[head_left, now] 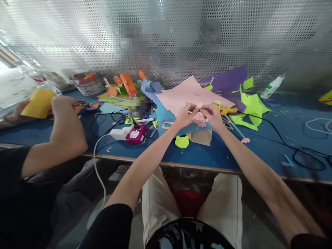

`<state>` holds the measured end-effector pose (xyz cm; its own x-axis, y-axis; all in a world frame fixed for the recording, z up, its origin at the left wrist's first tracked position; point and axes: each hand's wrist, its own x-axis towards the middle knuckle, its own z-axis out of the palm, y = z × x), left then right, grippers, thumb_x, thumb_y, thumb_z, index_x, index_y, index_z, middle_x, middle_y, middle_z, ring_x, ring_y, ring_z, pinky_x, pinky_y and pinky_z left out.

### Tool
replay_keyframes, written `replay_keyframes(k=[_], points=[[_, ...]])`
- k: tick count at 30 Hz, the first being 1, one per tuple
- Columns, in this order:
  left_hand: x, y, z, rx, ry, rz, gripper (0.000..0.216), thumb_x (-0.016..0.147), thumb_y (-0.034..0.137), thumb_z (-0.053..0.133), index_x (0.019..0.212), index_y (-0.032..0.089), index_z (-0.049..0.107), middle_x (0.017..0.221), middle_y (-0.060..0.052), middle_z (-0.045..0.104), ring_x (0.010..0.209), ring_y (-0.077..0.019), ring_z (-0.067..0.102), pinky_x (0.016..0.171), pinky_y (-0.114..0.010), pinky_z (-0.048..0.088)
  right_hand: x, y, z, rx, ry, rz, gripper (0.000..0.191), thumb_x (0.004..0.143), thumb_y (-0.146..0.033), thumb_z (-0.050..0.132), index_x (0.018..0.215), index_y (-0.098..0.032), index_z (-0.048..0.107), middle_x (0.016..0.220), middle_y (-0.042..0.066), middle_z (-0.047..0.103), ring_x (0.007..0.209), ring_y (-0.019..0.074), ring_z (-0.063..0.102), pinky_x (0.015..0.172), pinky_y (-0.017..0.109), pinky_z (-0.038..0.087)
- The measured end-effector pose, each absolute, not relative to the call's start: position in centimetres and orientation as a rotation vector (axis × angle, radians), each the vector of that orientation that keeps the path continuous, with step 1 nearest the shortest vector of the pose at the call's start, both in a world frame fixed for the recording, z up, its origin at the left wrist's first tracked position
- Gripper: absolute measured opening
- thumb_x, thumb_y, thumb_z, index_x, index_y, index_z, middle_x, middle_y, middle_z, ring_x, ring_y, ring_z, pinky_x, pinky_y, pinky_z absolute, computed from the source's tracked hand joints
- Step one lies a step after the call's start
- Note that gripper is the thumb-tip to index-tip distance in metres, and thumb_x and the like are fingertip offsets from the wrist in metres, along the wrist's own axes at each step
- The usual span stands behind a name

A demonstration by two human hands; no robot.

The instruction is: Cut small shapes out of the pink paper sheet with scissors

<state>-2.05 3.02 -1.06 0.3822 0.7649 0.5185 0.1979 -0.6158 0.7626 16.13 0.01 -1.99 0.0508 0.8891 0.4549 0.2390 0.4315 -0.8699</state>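
Note:
My left hand (pixel 187 114) and my right hand (pixel 212 116) meet over the blue table, fingertips pinched on a small pink paper piece (pixel 199 105). Crumpled pink paper scraps (pixel 199 119) lie just below my fingers. Behind them spreads a large pink paper sheet (pixel 188 91), resting on a light blue sheet (pixel 163 112). Beside my right hand is a yellow glue gun (pixel 228 110), partly covered by that hand. Nearer to me lie a lime-green bear-head cutout (pixel 182 141) and a brown paper piece (pixel 203 137).
A magenta power socket (pixel 136 134) with a white plug and cable sits left. Purple paper (pixel 232 81), lime scraps (pixel 252 109) and a white glue bottle (pixel 272 87) are at right. A black cable crosses the right side. At left, a co-worker's arm (pixel 67 128) reaches beside yellow paper (pixel 38 103).

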Motion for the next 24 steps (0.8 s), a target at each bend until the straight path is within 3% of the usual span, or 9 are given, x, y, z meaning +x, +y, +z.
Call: replay_keyframes(k=[3,7,16,20,24], points=[[-2.2,3.0,-1.6,2.136,0.848,1.211,0.033,0.100,0.051,0.060,0.101,0.019,0.066,0.087,-0.005,0.073,0.075,-0.0150,0.065,0.074,-0.031,0.054,16.2,-0.3,-1.7,-1.074,-1.508,0.576,0.028,0.087,-0.047,0.072,0.093,-0.021,0.076,0.094,0.004,0.076,0.072,0.0157,0.062,0.063,0.029,0.048],[-2.3,3.2,-2.1,2.140,0.849,1.190,0.031,0.103,0.048,0.055,0.102,0.019,0.068,0.091,-0.005,0.076,0.080,-0.0157,0.069,0.077,-0.030,0.055,16.3,-0.2,-1.7,-1.135,-1.542,0.474,0.027,0.089,-0.047,0.072,0.085,-0.020,0.077,0.089,0.005,0.079,0.076,0.0186,0.067,0.072,0.032,0.052],[-2.9,3.5,-1.4,2.225,0.976,1.165,0.026,0.104,0.040,0.054,0.105,0.021,0.073,0.099,-0.004,0.081,0.089,-0.0171,0.073,0.087,-0.030,0.054,16.6,0.0,-1.9,-1.163,-1.574,0.477,0.026,0.090,-0.043,0.073,0.095,-0.020,0.082,0.100,0.007,0.083,0.080,0.0191,0.069,0.078,0.033,0.055],[-3.0,3.4,-1.0,2.301,1.093,1.143,0.026,0.104,0.041,0.055,0.106,0.022,0.074,0.100,-0.004,0.081,0.088,-0.0174,0.072,0.084,-0.029,0.052,16.6,0.1,-2.1,-1.179,-1.583,0.482,0.029,0.089,-0.046,0.075,0.099,-0.019,0.080,0.096,0.007,0.082,0.074,0.0176,0.065,0.072,0.032,0.053],[-3.0,3.4,-0.9,2.360,1.098,1.097,0.029,0.106,0.041,0.052,0.107,0.021,0.073,0.099,-0.004,0.081,0.085,-0.0165,0.072,0.081,-0.028,0.050,17.1,0.4,-2.2,-1.199,-1.683,0.355,0.030,0.096,-0.046,0.066,0.097,-0.019,0.080,0.097,0.007,0.080,0.077,0.0192,0.066,0.073,0.033,0.051]])
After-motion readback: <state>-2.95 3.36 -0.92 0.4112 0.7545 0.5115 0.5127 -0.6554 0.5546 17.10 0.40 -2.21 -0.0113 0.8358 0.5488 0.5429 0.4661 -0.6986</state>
